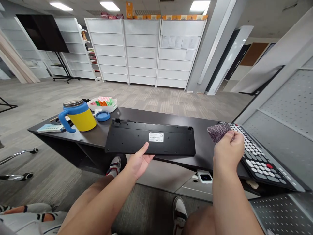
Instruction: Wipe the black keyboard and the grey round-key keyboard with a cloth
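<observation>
My left hand (140, 161) grips the near edge of a black keyboard (132, 138), thumb on its underside and fingers beneath. The keyboard is turned bottom up, showing a white label (156, 137) and small fold-out feet at its far corners. Over the desk's right side, my right hand (230, 150) is closed on a dark, striped cloth (218, 132), apart from the keyboard. Just beyond that hand lies a second keyboard (256, 153) with round white, grey and red keys; my wrist and hand hide part of it.
A yellow and blue mug (81, 117) stands at the desk's left, near a blue lid (102, 116) and a white tray (112, 107) of colourful packets. A small white device (204, 177) sits at the front edge. A perforated panel (290, 94) borders the right. The dark desk (168, 118) runs underneath.
</observation>
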The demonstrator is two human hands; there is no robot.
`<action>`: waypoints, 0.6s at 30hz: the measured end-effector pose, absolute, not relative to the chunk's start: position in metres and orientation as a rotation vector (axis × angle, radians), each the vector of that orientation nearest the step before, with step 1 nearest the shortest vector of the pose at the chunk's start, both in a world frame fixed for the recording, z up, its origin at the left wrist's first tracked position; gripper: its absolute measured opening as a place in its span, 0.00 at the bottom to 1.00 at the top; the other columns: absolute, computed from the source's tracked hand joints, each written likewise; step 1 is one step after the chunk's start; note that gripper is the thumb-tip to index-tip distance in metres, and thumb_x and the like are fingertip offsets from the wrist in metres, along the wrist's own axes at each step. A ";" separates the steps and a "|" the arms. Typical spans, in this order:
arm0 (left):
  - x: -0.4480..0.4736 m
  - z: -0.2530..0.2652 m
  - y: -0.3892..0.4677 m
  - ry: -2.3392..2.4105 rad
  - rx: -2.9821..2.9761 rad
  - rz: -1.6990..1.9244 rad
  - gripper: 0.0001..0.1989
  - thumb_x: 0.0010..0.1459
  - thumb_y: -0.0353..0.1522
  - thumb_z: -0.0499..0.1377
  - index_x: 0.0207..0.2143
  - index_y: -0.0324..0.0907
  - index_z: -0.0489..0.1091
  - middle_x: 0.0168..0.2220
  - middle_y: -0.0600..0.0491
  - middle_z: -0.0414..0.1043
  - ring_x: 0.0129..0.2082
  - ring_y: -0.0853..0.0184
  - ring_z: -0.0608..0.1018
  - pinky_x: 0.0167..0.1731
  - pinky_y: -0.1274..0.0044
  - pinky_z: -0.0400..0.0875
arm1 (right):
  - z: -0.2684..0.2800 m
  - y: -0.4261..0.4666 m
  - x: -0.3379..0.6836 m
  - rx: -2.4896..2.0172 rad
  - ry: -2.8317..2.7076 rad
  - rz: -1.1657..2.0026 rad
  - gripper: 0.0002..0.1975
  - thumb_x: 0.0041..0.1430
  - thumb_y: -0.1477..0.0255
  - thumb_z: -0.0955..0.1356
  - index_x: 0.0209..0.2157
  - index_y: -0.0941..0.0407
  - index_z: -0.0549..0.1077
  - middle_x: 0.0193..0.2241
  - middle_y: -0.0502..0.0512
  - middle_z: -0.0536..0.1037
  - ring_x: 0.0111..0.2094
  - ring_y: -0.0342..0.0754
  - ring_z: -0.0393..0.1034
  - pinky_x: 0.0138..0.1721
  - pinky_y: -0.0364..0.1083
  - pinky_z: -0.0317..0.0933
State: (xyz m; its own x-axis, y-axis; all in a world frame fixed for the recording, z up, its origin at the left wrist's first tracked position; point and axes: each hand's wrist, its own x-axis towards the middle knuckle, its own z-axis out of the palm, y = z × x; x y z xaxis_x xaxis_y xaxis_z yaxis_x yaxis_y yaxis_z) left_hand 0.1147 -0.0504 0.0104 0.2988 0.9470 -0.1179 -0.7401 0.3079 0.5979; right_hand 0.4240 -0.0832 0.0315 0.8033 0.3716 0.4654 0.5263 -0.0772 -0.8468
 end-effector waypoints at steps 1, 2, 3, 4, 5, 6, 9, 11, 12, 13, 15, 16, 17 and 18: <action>0.115 0.010 -0.051 0.504 0.490 1.178 0.27 0.65 0.30 0.68 0.65 0.46 0.71 0.66 0.43 0.73 0.67 0.53 0.74 0.68 0.56 0.67 | 0.034 -0.085 0.419 -1.783 -0.717 -0.264 0.25 0.74 0.53 0.58 0.54 0.55 0.74 0.43 0.64 0.79 0.41 0.59 0.73 0.45 0.55 0.63; 0.116 0.011 -0.052 0.505 0.501 1.176 0.28 0.66 0.30 0.68 0.66 0.47 0.71 0.66 0.43 0.72 0.67 0.53 0.74 0.68 0.55 0.66 | 0.035 -0.086 0.411 -1.856 -0.759 -0.303 0.24 0.74 0.55 0.58 0.54 0.56 0.75 0.39 0.63 0.80 0.37 0.58 0.73 0.43 0.55 0.62; 0.117 0.011 -0.052 0.507 0.511 1.171 0.28 0.66 0.30 0.68 0.67 0.47 0.70 0.67 0.43 0.72 0.67 0.53 0.74 0.68 0.55 0.66 | 0.035 -0.085 0.401 -1.917 -0.833 -0.285 0.24 0.74 0.56 0.59 0.55 0.56 0.76 0.34 0.62 0.79 0.33 0.57 0.72 0.40 0.54 0.61; 0.118 0.011 -0.053 0.509 0.523 1.167 0.28 0.65 0.29 0.68 0.67 0.48 0.70 0.67 0.43 0.71 0.67 0.53 0.74 0.69 0.54 0.65 | 0.034 -0.083 0.390 -1.969 -0.931 -0.233 0.24 0.75 0.57 0.59 0.56 0.55 0.77 0.30 0.60 0.78 0.29 0.55 0.70 0.38 0.52 0.60; 0.119 0.011 -0.054 0.512 0.533 1.165 0.29 0.65 0.29 0.68 0.67 0.48 0.70 0.67 0.44 0.71 0.67 0.53 0.74 0.69 0.54 0.65 | 0.032 -0.081 0.379 -2.009 -1.030 -0.191 0.23 0.75 0.58 0.59 0.56 0.55 0.78 0.26 0.58 0.77 0.26 0.54 0.68 0.36 0.51 0.59; 0.120 0.011 -0.054 0.515 0.539 1.163 0.29 0.65 0.29 0.68 0.67 0.49 0.70 0.67 0.44 0.71 0.67 0.53 0.74 0.69 0.54 0.65 | 0.029 -0.079 0.368 -2.028 -1.117 -0.164 0.23 0.75 0.59 0.59 0.56 0.54 0.79 0.24 0.58 0.76 0.24 0.53 0.68 0.35 0.51 0.58; 0.121 0.011 -0.054 0.539 0.551 1.148 0.30 0.64 0.29 0.68 0.67 0.50 0.70 0.66 0.44 0.73 0.66 0.53 0.75 0.68 0.53 0.65 | 0.021 -0.072 0.340 -1.947 -1.248 -0.148 0.23 0.76 0.61 0.59 0.58 0.52 0.79 0.26 0.60 0.80 0.25 0.54 0.73 0.34 0.51 0.62; 0.122 0.009 -0.055 0.554 0.578 1.125 0.30 0.64 0.29 0.68 0.67 0.50 0.70 0.65 0.44 0.74 0.65 0.52 0.75 0.68 0.53 0.65 | 0.018 -0.069 0.326 -1.843 -1.287 -0.160 0.23 0.77 0.61 0.58 0.60 0.53 0.77 0.36 0.64 0.85 0.34 0.58 0.80 0.38 0.52 0.67; 0.123 0.009 -0.056 0.555 0.595 1.113 0.30 0.64 0.29 0.68 0.67 0.50 0.70 0.65 0.44 0.74 0.65 0.52 0.75 0.68 0.52 0.65 | 0.017 -0.068 0.319 -1.792 -1.310 -0.169 0.23 0.77 0.62 0.58 0.61 0.54 0.77 0.43 0.66 0.85 0.40 0.60 0.82 0.42 0.53 0.70; 0.124 0.007 -0.057 0.551 0.609 1.103 0.31 0.64 0.29 0.69 0.67 0.50 0.70 0.65 0.44 0.74 0.65 0.52 0.75 0.68 0.52 0.65 | 0.016 -0.067 0.313 -1.744 -1.343 -0.180 0.24 0.78 0.63 0.57 0.62 0.55 0.76 0.50 0.67 0.84 0.48 0.61 0.82 0.46 0.55 0.72; 0.129 0.005 -0.061 0.534 0.614 1.087 0.31 0.63 0.29 0.69 0.67 0.50 0.71 0.64 0.44 0.74 0.66 0.52 0.75 0.68 0.53 0.65 | 0.014 -0.066 0.297 -1.659 -1.427 -0.213 0.23 0.78 0.67 0.57 0.64 0.56 0.74 0.60 0.65 0.78 0.60 0.61 0.76 0.54 0.57 0.72; 0.132 0.003 -0.063 0.526 0.604 1.082 0.31 0.62 0.28 0.70 0.67 0.50 0.71 0.64 0.44 0.74 0.66 0.52 0.74 0.69 0.54 0.64 | 0.013 -0.066 0.288 -1.617 -1.475 -0.237 0.22 0.78 0.68 0.57 0.64 0.56 0.73 0.63 0.63 0.76 0.63 0.60 0.73 0.57 0.57 0.72; 0.135 0.002 -0.065 0.524 0.585 1.081 0.32 0.62 0.28 0.70 0.67 0.50 0.71 0.64 0.44 0.74 0.67 0.52 0.74 0.69 0.55 0.64 | 0.012 -0.067 0.279 -1.574 -1.529 -0.264 0.22 0.78 0.70 0.58 0.64 0.56 0.73 0.65 0.62 0.74 0.66 0.59 0.70 0.60 0.57 0.71; 0.138 0.000 -0.067 0.529 0.549 1.086 0.33 0.60 0.28 0.71 0.67 0.50 0.71 0.64 0.44 0.74 0.68 0.52 0.73 0.69 0.56 0.63 | 0.011 -0.068 0.269 -1.525 -1.589 -0.293 0.22 0.77 0.72 0.58 0.64 0.56 0.73 0.66 0.61 0.73 0.67 0.57 0.68 0.63 0.57 0.69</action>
